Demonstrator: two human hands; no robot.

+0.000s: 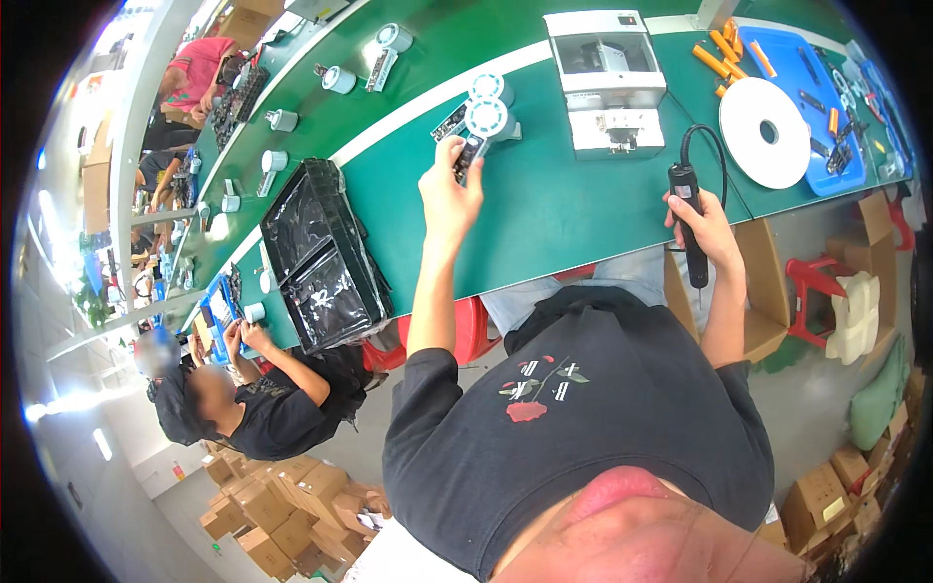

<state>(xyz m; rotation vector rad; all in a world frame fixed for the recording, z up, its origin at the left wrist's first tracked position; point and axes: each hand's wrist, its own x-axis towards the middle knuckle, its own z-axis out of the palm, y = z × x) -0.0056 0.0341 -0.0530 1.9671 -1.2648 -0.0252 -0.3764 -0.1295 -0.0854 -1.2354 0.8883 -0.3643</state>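
Note:
My left hand grips the dark handle of a white round-headed device over the green workbench. Slots ring the device's head, and dark parts show along its handle. A second device of the same look lies just beyond it, partly covered. My right hand is wrapped around a black corded electric screwdriver at the bench's near edge. Its thin bit points back toward my body, away from the device. The cord loops up from its far end.
A white screw-feeder machine stands at the back. On the right are a white disc, orange tubes and a blue tray of parts. To the left sits a black plastic-lined box, with a co-worker beyond it.

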